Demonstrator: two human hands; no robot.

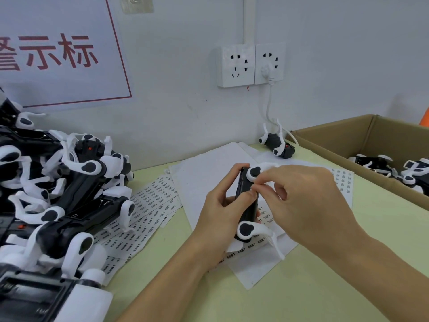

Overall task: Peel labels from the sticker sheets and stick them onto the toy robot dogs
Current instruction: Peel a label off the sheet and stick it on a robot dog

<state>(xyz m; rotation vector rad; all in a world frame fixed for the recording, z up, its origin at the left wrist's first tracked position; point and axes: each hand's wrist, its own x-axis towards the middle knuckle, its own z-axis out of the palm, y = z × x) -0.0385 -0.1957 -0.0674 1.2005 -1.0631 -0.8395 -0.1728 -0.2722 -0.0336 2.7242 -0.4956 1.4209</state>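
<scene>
Looking down from the head camera, we see our left hand wrapped around a black toy robot dog with white legs, gripping its body from the left side and holding it just above the tabletop. Our right hand comes in from the right with thumb and forefinger pinched together against the dog's body, close to its upper white leg joint; we cannot tell whether a label sits between those fingertips. Under the dog lie blank white backing sheets, and sticker sheets printed with rows of small labels fan out to the left, partly tucked beneath a pile of robot dogs. Another dog lies on its back near the wall, below the wall sockets. A cardboard box at the right holds more dogs.
</scene>
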